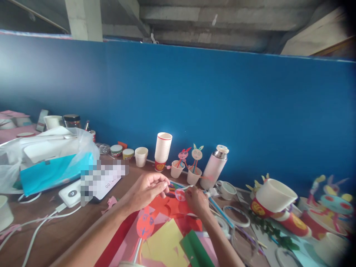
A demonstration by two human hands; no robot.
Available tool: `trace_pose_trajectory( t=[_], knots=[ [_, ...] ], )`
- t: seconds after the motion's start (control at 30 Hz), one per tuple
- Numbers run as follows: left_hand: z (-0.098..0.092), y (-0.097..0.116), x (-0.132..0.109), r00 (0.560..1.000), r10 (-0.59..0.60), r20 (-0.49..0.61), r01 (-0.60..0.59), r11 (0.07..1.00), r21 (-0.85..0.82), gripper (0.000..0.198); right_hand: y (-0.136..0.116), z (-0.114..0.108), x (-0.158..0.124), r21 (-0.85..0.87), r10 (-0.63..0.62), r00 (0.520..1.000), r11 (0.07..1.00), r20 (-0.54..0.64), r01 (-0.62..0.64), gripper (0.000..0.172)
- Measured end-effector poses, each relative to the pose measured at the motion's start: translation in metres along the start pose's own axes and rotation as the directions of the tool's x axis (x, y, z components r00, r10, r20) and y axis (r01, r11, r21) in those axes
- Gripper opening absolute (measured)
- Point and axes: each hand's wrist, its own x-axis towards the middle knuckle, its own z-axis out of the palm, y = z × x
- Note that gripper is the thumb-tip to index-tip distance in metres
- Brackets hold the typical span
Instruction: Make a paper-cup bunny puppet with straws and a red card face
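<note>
My left hand (152,189) is above the coloured paper, its fingers curled and thumb against them. If it holds anything, I cannot make it out. Opposite it, my right hand (198,200) has its fingers bent together, with a small whitish bit at the tips. Between the hands, close to the right fingertips, is a small round pink paper piece (180,195) with red marks; whether it is gripped is unclear. Colourful sticks lie behind it. Nearer me, an orange paper disc with a drawn face (145,225) stands on stems. Beneath are red paper (172,204), yellow paper (164,243) and green paper (196,248).
Along the blue wall stand stacked paper cups (163,146), two cups with paper bunny figures (183,155) and a thermos (214,167). A plastic bag (91,144), power bank (71,193) and phone (109,181) lie left. Tape rolls (236,216) and cup crafts (274,196) occupy the right.
</note>
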Motion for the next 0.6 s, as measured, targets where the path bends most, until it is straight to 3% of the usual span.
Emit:
trace_pose_trajectory(
  t=[0.33,0.6],
  knots=[
    [0.001,-0.003,0.0,1.0,0.006,0.009,-0.006,1.0,-0.006,0.02,-0.004,-0.004,0.018,0.066,-0.171,0.98,0.984,0.1,0.165,0.017],
    [0.0,-0.001,0.0,1.0,0.0,0.005,0.001,1.0,-0.012,0.02,-0.011,0.003,0.011,0.035,-0.211,0.976,0.977,0.052,0.21,0.018]
  ],
)
